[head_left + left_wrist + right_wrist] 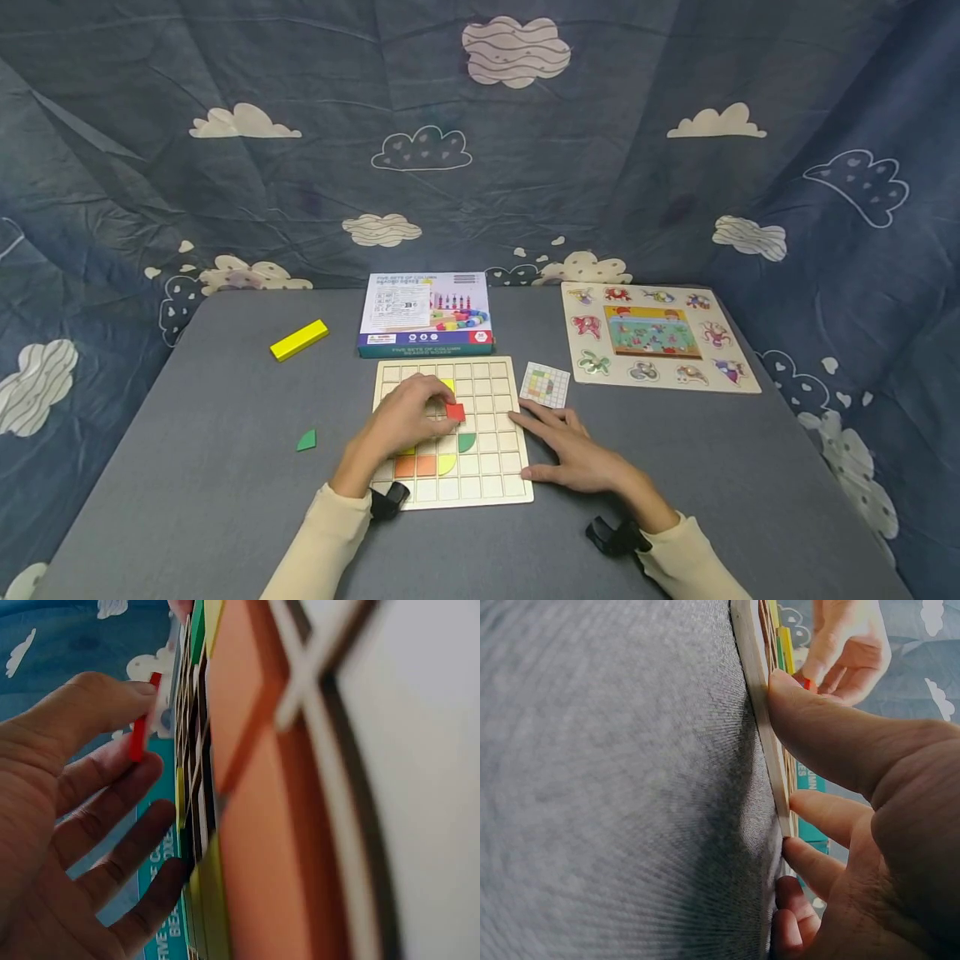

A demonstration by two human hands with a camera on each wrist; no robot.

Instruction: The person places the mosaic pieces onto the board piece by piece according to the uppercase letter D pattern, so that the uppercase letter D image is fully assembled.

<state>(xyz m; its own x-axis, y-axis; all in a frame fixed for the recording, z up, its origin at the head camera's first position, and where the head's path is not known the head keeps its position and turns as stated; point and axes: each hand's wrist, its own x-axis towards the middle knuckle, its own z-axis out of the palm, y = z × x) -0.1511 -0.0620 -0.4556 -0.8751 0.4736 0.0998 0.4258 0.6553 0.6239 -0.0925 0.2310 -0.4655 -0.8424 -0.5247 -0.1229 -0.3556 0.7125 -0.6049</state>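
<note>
Between thumb and fingertips my left hand (408, 414) pinches a red square tile (455, 412), held over a wooden grid board (491, 492). In the left wrist view the red tile (142, 724) appears edge-on, off the board's surface. Set in the grid are two orange squares (415, 466), a yellow rounded piece (446, 464), a green quarter-round piece (467, 442) and more yellow pieces, partly hidden by the left hand. My right hand (577, 454) touches the board's right edge with thumb and fingers spread. Beside its fingers lies a small pattern card (545, 384).
A green quarter-round piece (307, 440) and a yellow bar (299, 340) lie on the grey table (225, 500), left of the board. Behind the board is a bead-set box (426, 315). A wooden picture puzzle (660, 337) lies at the back right.
</note>
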